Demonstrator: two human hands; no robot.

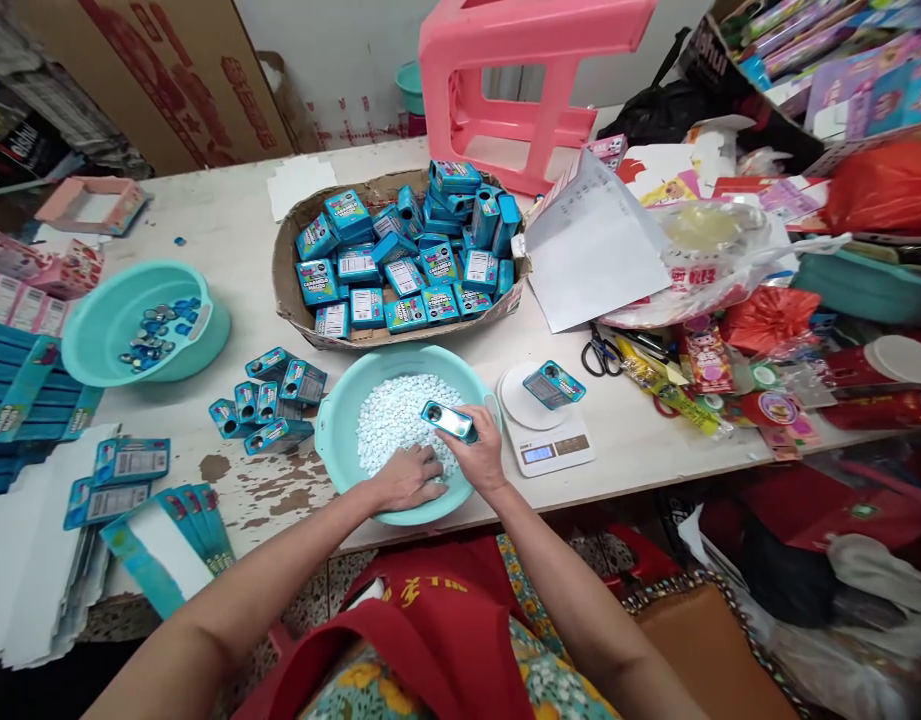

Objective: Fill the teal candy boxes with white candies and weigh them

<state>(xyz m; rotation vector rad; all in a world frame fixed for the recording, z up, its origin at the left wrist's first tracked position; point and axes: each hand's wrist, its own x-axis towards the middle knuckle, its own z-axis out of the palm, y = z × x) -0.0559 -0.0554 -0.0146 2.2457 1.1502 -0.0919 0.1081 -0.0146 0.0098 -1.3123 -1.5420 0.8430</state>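
Note:
Small pale candies (400, 405) fill much of a turquoise basin (332, 460) in front of me. My left hand (411, 478) rests in them, palm down with the fingers curled; whether it grips any is hidden. Over the basin's right side, my right hand (479, 450) holds a small blue candy box (449, 420) with its top facing up. A white kitchen scale (554, 445) stands just right of the basin, carrying another blue box (554, 385). Several similar boxes (272, 395) lie to the left of the basin.
Behind the basin stands a cardboard tray (287, 285) full of blue boxes. Another turquoise basin (92, 350) holds shiny small pieces at left. Flat blue cartons (179, 540) lie front left. Scissors (601, 352), a white sheet (587, 240), a pink stool (467, 60) and packets crowd the right.

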